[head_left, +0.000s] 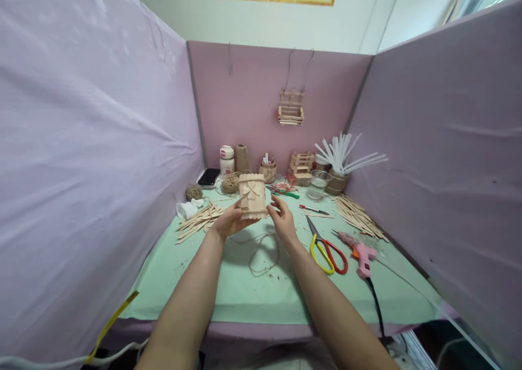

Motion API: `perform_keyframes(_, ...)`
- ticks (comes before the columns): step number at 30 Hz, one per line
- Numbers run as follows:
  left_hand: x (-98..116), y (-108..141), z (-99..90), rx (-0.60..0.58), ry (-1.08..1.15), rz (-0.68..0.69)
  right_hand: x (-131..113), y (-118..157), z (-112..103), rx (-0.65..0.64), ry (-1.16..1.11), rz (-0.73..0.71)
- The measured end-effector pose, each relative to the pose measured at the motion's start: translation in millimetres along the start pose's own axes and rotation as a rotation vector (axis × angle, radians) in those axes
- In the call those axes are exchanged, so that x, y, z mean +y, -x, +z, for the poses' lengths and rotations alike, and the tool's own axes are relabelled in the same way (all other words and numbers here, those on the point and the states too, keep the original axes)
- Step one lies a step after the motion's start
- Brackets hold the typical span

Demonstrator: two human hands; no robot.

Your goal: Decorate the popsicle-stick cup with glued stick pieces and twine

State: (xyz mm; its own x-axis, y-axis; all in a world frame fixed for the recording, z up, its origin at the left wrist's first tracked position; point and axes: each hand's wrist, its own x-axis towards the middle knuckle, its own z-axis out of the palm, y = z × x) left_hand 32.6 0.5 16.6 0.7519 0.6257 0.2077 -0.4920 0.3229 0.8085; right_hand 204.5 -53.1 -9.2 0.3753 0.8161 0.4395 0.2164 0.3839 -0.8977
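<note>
A small cup made of upright wooden craft sticks (253,207), with a bow-like stick decoration on its front and twine around it, is held above the table. My left hand (229,221) grips it from the left and below, thumb on its front. My right hand (283,220) is at its right side, fingers curved and apart; whether a fingertip touches the cup I cannot tell. A loose length of twine (263,273) loops on the green cloth below my hands.
Scissors (322,250), a pink glue gun (361,253) and a red pen (314,210) lie to the right. Loose craft sticks (199,221) lie left, more sticks (359,216) right. Behind stand a bottle (227,160), a clear bowl (318,184) and a pot of white glue sticks (337,182).
</note>
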Motion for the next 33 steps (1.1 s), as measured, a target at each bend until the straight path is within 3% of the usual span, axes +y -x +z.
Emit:
perform_keyframes(3, -6.3, -5.7, 1.8, 0.006, -0.039, -0.032, -2.2, 1.0, 2.6, -0.185, -0.252, 0.133)
perform_keyframes(5, -9.7, -9.1, 3.7, 0.065, -0.07, -0.021, -3.5, 1.9, 4.0, -0.287, -0.299, 0.129)
perform_keyframes(8, -12.4, -12.4, 7.3, 0.14, -0.103, 0.0, -3.9, 2.6, 3.3, -0.323, -0.277, 0.081)
perform_keyframes(17, -10.9, -14.3, 9.9, 0.125, -0.187, -0.029, -1.0, 3.0, 5.6, -0.241, -0.272, 0.085)
perform_keyframes(22, -15.5, -19.0, 12.8, 0.225, -0.229, 0.063, 1.3, 4.4, 9.2, -0.106, -0.204, 0.077)
perform_keyframes(28, -16.7, -19.3, 15.8, 0.222, -0.237, 0.05, 4.6, 3.4, 8.5, -0.034, -0.179, 0.091)
perform_keyframes(33, -24.4, -22.9, 9.6, 0.256, -0.302, 0.076, 12.3, 2.9, 8.2, 0.066, -0.023, 0.008)
